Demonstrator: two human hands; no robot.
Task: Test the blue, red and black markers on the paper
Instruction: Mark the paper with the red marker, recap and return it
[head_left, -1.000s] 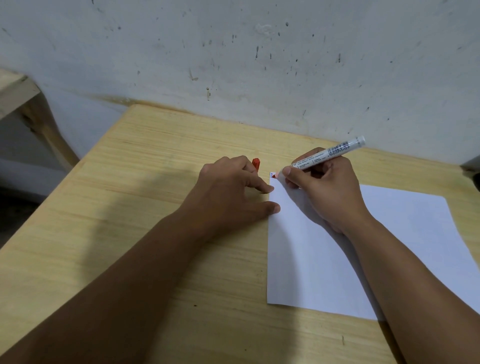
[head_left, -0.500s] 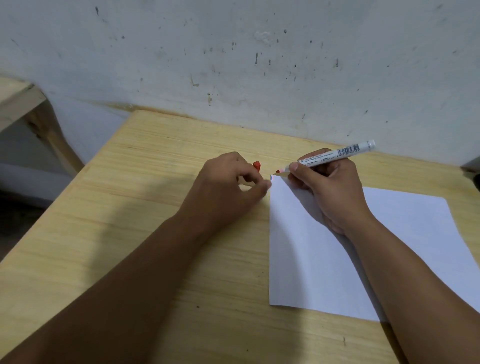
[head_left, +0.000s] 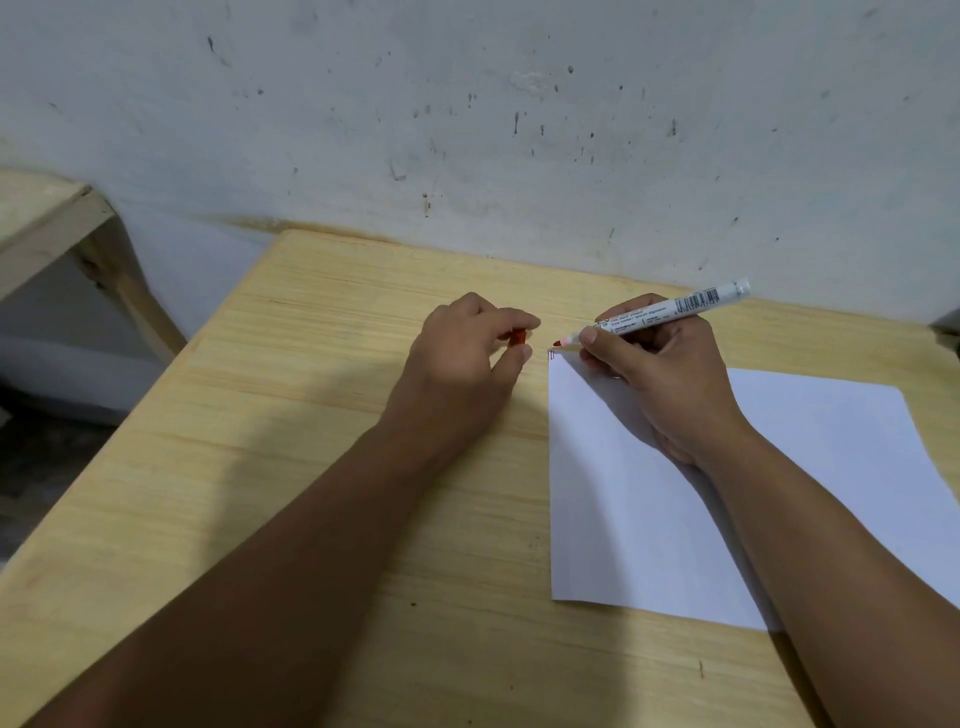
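**Red marker held over the paper's far left corner**

Red marker (head_left: 655, 314), uncapped, lies slanted in the right hand (head_left: 660, 374), whose grip is closed round the white barrel with thumb and fingers; the red tip points left and hangs just above the far left corner of the paper (head_left: 779, 493), barely off the sheet. Small red strokes (head_left: 551, 355) show at that very corner. The barrel's rear end, with a barcode, rises up and to the right toward the wall (head_left: 519, 104).

The right wrist rests on the paper, which lies flat on the right part of the counter (head_left: 311, 441), its left edge running nearly straight toward the viewer and its near edge set back from the counter's front.

Just left of the corner, the left hand (head_left: 467, 358) pinches the red cap (head_left: 518, 336) between thumb and fingertips, its grip closed on it, with a narrow gap to the marker tip.

Bare wood spreads left of the left forearm out to the counter's left edge, and behind both hands to the wall. A wooden frame (head_left: 62, 228) stands beyond the left edge.
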